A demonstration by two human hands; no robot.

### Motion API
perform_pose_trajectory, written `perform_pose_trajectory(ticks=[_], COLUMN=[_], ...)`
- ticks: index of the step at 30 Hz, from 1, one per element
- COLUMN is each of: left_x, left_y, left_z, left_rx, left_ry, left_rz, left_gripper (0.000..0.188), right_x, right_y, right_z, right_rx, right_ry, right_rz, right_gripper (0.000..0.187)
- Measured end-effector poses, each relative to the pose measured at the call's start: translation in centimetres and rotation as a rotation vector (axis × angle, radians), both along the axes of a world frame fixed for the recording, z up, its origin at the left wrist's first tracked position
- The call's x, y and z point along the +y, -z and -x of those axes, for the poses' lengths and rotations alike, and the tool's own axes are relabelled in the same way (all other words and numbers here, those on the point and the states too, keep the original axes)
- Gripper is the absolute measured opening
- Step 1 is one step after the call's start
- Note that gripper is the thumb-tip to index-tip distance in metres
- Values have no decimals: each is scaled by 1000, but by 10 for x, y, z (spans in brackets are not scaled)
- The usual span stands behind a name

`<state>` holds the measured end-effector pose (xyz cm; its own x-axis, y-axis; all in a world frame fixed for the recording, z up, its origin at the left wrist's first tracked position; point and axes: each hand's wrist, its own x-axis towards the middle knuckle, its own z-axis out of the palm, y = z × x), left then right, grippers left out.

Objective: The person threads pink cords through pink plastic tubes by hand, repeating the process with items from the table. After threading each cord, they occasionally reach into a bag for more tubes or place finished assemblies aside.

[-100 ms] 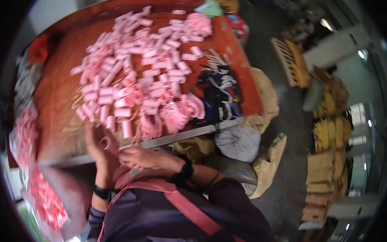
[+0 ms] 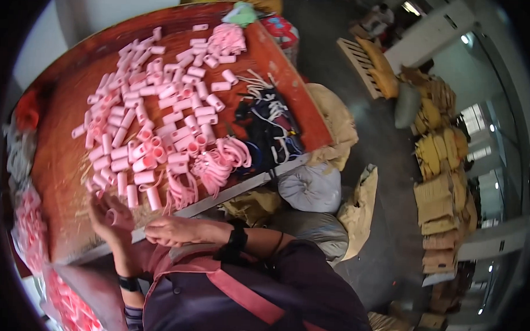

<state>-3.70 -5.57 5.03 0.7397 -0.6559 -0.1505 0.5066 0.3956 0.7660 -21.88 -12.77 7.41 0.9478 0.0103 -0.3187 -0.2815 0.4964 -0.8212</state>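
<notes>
Best to keep left hand pinched on the pink tube, right hand loosely curled, apparently empty, at table edge.

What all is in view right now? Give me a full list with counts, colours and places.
Table: one, reddish-brown, upper left, with a metal front edge.
Short tubes: many, too many to count, pink, scattered across the table top.
Loops of band: one bunch, pink, near the table's front edge.
Cords: one tangle, dark and white, at the table's right end.
Sacks: several, grey and tan, on the floor right of the table.
Stacked bundles: several piles, yellow-brown, at far right.
Pink pieces: a heap at the left rim, blurred.
Left hand: holds one pink tube at the table's front edge; dark band on the wrist.
Right hand: beside the left, fingers toward the tube; dark wristband.
</notes>
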Motion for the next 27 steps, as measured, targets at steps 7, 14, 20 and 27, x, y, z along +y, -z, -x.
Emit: perform_pose_trajectory(ticks=[7, 14, 20, 27], left_x=[13, 31, 121, 198], left_y=[-55, -58, -100, -119], left_z=[-26, -40, -37, -102], left_rx=[-194, -54, -486, -1551], left_ry=[-115, -21, -77, -1131], left_rz=[57, 80, -77, -1686], left_gripper=[30, 31, 24, 28], right_x=[27, 28, 24, 19], right_y=[-5, -7, -13, -2], right_z=[10, 5, -12, 6], right_rx=[-149, -173, -36, 15], right_ry=[73, 127, 382, 308], right_rz=[45, 16, -290, -337], right_gripper=[31, 30, 26, 28])
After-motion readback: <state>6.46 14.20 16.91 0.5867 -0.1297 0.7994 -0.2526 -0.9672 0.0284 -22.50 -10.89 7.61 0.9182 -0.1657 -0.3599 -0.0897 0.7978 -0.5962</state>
